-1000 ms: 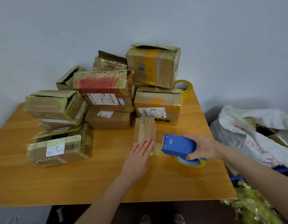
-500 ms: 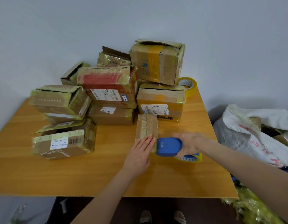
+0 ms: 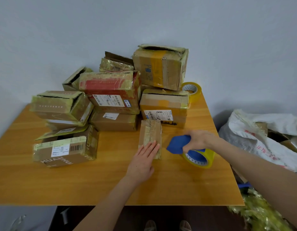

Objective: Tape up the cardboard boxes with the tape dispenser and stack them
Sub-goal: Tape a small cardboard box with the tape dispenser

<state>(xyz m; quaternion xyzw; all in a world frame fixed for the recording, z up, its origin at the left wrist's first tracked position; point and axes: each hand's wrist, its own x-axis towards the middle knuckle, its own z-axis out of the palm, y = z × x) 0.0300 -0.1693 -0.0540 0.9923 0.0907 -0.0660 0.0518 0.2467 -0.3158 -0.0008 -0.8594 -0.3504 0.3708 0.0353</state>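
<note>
Two hands are sharing the work at the near right of the table. The left hand is lying flat, fingers straight and together, pressing on the near end of a small box that is lying lengthwise away from the person. Likely it is pinning the box so it cannot slide, and smoothing tape down.

The box is sitting just in front of the pile; whether it is touching the labelled box behind it cannot be told. The right hand is grasping the blue dispenser from above, fingers wrapping its body, with the yellow roll hanging below the wrist. The dispenser is tilting nose-down toward the table, just beside the box's right edge but apart from it. It is blurring, so any strip running to the box is not showing.

Tape bands are lying along the box's top, so it is looking nearly sealed, with stacking not yet done. The pile is standing at the back against the wall, probably to keep it out of the hands' way. A spare roll is sitting at the far right corner, handy for a refill. A white sack is slumping beside the table, with cardboard showing inside.
</note>
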